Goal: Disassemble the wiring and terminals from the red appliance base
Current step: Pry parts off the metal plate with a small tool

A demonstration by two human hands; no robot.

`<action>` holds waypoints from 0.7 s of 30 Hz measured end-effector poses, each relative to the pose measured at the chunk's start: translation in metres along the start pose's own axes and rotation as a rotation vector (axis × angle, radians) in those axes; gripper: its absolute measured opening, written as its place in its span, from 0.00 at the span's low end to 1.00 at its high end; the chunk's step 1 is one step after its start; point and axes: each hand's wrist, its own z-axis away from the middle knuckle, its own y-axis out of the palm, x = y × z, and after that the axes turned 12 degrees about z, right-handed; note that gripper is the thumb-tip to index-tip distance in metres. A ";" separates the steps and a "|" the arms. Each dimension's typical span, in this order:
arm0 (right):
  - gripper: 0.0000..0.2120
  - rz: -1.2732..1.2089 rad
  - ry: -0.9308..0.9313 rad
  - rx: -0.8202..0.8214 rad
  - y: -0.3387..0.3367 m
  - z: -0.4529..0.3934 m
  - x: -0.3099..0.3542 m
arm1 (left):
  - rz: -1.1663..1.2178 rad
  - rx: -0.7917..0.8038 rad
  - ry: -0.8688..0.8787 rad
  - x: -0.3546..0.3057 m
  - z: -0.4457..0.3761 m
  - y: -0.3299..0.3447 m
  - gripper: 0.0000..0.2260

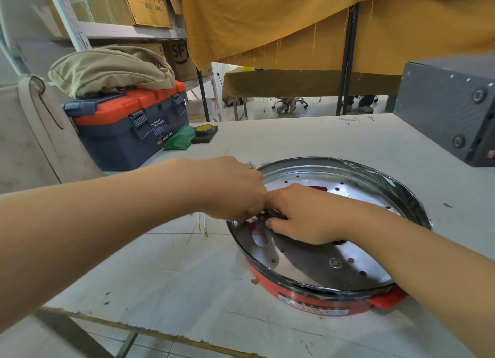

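Observation:
The red appliance base sits on the white table, right of centre, with a shiny perforated metal plate inside its dark rim. My left hand reaches over the base's left rim, fingers curled down onto a small dark metal part. Touching it from the right, my right hand pinches the same part against the plate. Thin pale wires trail out onto the table just left of the rim. What the fingers grip underneath is mostly hidden.
A blue and orange toolbox with a beige bag on top stands at the back left. A green bag and a roll of tape lie beside it. A grey metal box stands at the back right. The table's front edge is close.

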 end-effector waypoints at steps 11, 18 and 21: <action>0.07 -0.021 -0.004 -0.012 0.001 -0.001 -0.002 | 0.084 0.069 -0.057 0.001 -0.003 -0.003 0.10; 0.08 -0.041 0.001 -0.010 0.002 -0.001 -0.002 | 0.113 0.106 -0.095 0.001 -0.009 -0.004 0.09; 0.09 -0.035 0.007 -0.012 0.003 -0.001 -0.003 | 0.136 0.118 -0.070 0.003 -0.007 -0.005 0.09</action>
